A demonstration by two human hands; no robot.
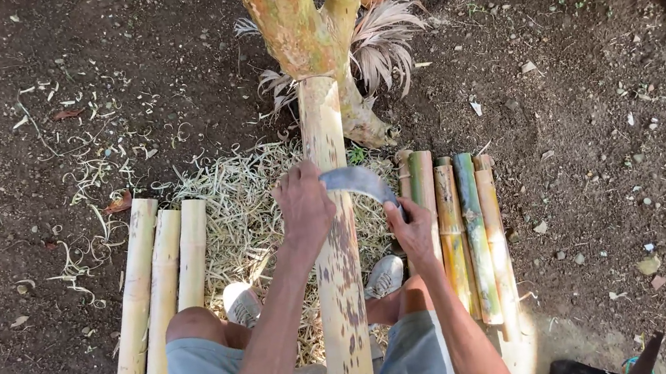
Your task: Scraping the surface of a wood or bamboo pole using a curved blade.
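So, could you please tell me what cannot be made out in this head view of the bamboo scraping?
- Near end of the bamboo pole: cut off by the bottom edge.
- Blade tip: hidden under the left hand.
- Handle: hidden inside the right hand.
- Dark object, bottom right: cropped, cannot be identified.

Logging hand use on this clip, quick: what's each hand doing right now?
Left hand: closed on the tip end of the curved blade, over the bamboo pole.
Right hand: closed on the blade's handle end.
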